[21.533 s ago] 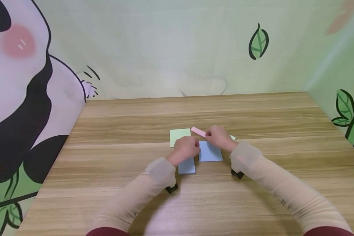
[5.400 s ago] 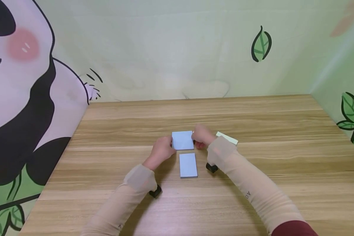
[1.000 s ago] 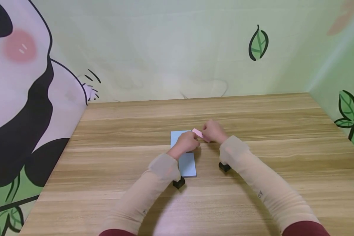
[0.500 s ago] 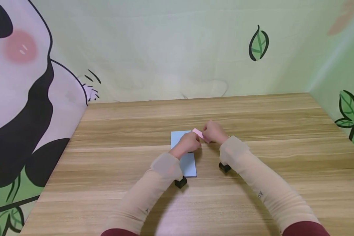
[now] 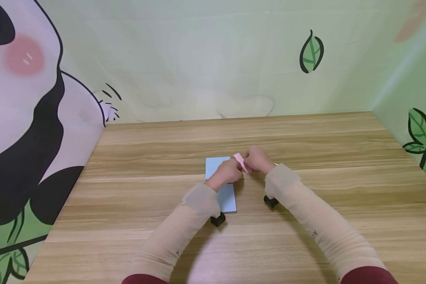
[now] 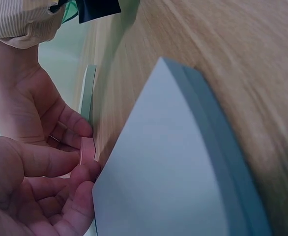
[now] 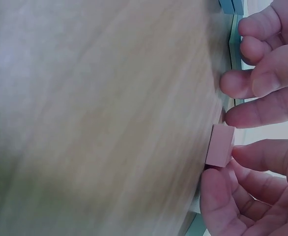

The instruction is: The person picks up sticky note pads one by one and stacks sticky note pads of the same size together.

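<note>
A narrow pink sticky-note pad [image 5: 240,161] is between my two hands near the middle of the table. My right hand [image 5: 258,158] pinches its right side between thumb and fingers, seen closely in the right wrist view. My left hand [image 5: 228,171] reaches over from the left, its thumb and index finger [image 6: 60,163] meeting at the pink pad. Under and beside my left hand lie a squarish blue pad [image 5: 214,165] farther back and a blue rectangular pad [image 5: 228,199] nearer me. Both are partly covered by the hand and wrist.
A pale green pad [image 6: 87,93] lies beyond the right hand; the right wrist hides most of it in the head view. The wooden table [image 5: 156,157] meets a printed cloth wall [image 5: 198,71] at its back edge.
Over the last second the pink pad turns to a steeper slant while both hands barely move. Much earlier, green showed where the squarish blue pad now lies at the back left.
</note>
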Demonstrator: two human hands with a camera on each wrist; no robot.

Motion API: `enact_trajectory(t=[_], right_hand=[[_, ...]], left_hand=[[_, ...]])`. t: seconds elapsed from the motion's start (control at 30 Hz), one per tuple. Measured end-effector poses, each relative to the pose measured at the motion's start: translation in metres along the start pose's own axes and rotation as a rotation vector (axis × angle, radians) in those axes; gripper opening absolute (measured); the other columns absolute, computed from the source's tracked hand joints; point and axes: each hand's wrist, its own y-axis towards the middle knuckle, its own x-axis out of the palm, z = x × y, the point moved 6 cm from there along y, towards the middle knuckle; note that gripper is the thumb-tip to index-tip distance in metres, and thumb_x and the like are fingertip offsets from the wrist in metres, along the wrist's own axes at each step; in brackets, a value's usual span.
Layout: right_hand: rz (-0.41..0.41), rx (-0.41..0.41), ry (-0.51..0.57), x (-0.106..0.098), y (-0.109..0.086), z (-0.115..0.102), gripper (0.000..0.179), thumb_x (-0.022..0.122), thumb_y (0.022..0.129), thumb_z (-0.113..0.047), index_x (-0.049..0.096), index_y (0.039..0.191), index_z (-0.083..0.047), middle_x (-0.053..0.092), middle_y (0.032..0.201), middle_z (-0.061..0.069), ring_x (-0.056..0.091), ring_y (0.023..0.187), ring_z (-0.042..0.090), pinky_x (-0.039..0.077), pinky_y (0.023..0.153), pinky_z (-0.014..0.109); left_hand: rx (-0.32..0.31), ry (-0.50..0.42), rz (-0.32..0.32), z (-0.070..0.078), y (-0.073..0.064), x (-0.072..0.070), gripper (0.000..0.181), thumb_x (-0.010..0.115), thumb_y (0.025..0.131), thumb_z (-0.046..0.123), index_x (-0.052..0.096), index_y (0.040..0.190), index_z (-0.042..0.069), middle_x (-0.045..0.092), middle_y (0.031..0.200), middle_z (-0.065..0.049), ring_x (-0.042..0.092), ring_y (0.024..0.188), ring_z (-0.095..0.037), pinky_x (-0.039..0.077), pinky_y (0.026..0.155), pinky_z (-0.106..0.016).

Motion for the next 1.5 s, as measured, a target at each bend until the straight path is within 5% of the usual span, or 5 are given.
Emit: enact_trajectory(t=[0.4,0.87,1.1,1.17,1.5], right_hand=[[-0.010,0.035,0.008,-0.002,-0.003,0.001,0.021,0.048,0.071,0.000,0.045,0.053,-0.009,0.041,0.043,-0.003,0.040,0.037,0.006,0.031,0.037,0.017],[0.189,0.030,-0.034,-0.003,0.007,0.010,0.015,0.050,0.071,-0.009,0.060,0.061,-0.007,0.055,0.058,0.002,0.050,0.057,0.017,0.038,0.049,0.024],[0.157,0.052,0.005,-0.006,-0.001,0.003,0.017,0.050,0.070,-0.004,0.066,0.069,-0.001,0.061,0.064,0.006,0.052,0.058,0.017,0.040,0.048,0.021],[0.157,0.048,0.022,-0.006,-0.002,0.003,0.016,0.050,0.070,-0.003,0.065,0.069,0.000,0.059,0.061,0.005,0.049,0.054,0.014,0.036,0.045,0.018],[0.123,0.046,0.070,-0.003,-0.003,0.005,0.013,0.049,0.071,0.000,0.061,0.065,0.000,0.050,0.051,0.000,0.041,0.039,0.005,0.034,0.038,0.016]], left_hand=[[0.016,0.005,0.069,0.004,0.000,-0.002,0.005,0.054,0.076,0.004,0.057,0.072,0.006,0.043,0.057,0.002,0.040,0.051,-0.012,0.029,0.044,-0.019],[-0.076,0.047,0.199,0.001,0.011,-0.003,0.023,0.055,0.076,0.010,0.044,0.055,0.011,0.051,0.065,-0.005,0.047,0.060,-0.019,0.032,0.046,-0.021],[-0.048,0.120,0.342,-0.084,0.136,0.069,0.012,0.055,0.067,0.022,0.053,0.056,0.016,0.056,0.062,-0.001,0.050,0.057,-0.020,0.040,0.046,-0.031],[-0.051,0.116,0.338,-0.098,0.154,0.079,0.013,0.057,0.065,0.025,0.053,0.055,0.019,0.055,0.061,0.002,0.050,0.056,-0.018,0.039,0.045,-0.031],[-0.020,0.070,0.239,-0.030,0.063,0.024,0.012,0.056,0.070,0.014,0.054,0.058,0.011,0.057,0.062,-0.005,0.052,0.059,-0.021,0.041,0.049,-0.028]])
